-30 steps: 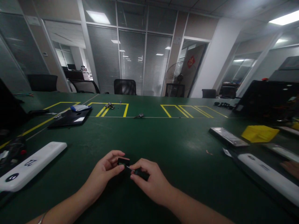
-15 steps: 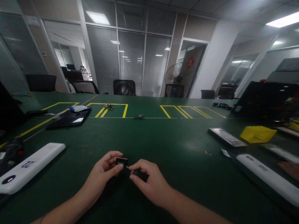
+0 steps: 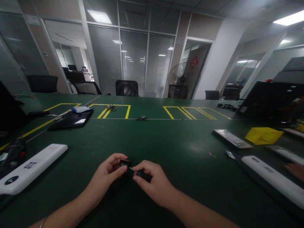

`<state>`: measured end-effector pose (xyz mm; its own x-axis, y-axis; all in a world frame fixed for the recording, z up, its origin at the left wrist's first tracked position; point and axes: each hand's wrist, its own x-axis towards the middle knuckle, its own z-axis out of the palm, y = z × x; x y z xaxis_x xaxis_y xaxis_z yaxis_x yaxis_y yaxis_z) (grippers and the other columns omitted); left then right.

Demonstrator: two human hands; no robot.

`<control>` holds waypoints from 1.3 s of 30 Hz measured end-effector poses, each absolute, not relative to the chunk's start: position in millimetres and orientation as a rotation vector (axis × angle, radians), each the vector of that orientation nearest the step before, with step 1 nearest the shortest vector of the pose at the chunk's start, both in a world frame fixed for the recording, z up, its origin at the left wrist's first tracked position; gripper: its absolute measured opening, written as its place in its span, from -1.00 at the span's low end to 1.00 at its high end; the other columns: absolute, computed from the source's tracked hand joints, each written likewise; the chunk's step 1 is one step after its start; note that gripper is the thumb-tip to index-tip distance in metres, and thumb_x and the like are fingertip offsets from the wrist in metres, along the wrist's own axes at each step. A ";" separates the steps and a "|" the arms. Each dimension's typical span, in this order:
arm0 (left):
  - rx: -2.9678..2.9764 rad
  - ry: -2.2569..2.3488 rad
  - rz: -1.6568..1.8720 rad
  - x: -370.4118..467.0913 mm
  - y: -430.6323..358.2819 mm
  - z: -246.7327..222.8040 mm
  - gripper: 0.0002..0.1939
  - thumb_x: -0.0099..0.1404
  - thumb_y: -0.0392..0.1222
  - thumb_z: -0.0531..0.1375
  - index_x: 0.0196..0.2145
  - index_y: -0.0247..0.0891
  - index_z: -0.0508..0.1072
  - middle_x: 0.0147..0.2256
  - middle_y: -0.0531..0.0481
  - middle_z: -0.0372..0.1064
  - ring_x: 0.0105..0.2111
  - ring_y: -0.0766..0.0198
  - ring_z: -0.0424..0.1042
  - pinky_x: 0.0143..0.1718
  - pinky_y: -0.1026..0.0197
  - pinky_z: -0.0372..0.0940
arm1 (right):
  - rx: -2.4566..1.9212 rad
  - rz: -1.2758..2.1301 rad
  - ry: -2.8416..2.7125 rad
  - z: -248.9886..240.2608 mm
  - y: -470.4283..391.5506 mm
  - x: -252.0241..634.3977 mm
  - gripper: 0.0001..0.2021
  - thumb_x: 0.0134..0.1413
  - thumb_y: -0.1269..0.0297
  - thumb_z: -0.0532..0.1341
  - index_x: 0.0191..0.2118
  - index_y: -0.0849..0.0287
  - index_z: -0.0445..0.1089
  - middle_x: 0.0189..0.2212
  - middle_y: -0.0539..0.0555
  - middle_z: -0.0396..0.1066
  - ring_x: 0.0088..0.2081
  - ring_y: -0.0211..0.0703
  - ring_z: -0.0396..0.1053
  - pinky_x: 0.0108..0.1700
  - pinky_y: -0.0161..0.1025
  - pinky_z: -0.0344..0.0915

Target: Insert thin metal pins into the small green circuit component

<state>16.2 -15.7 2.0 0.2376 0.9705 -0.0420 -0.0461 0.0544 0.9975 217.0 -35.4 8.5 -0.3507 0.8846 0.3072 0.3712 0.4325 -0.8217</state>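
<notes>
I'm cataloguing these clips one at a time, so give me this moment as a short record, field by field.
Left hand: holding a small dark part
Right hand: gripping a dark-handled tool, thin shaft angled toward the part
Shaft contact: cannot tell
Work surface: green table with yellow outlines
Left side: long white device
Right side: yellow box; another person's hand at the picture's edge
</notes>
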 end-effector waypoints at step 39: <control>1.052 0.964 1.107 21.2 -15.8 2.2 -0.67 0.26 -0.17 0.21 -0.07 -0.18 0.20 -0.15 -0.12 0.49 -0.12 0.07 0.49 -0.27 0.18 0.30 | -1.021 0.976 -1.893 4.7 -33.2 217.3 -0.84 0.09 0.36 0.25 -0.16 0.11 0.44 -0.32 0.00 0.43 -0.33 -0.24 0.38 -0.25 -0.28 0.29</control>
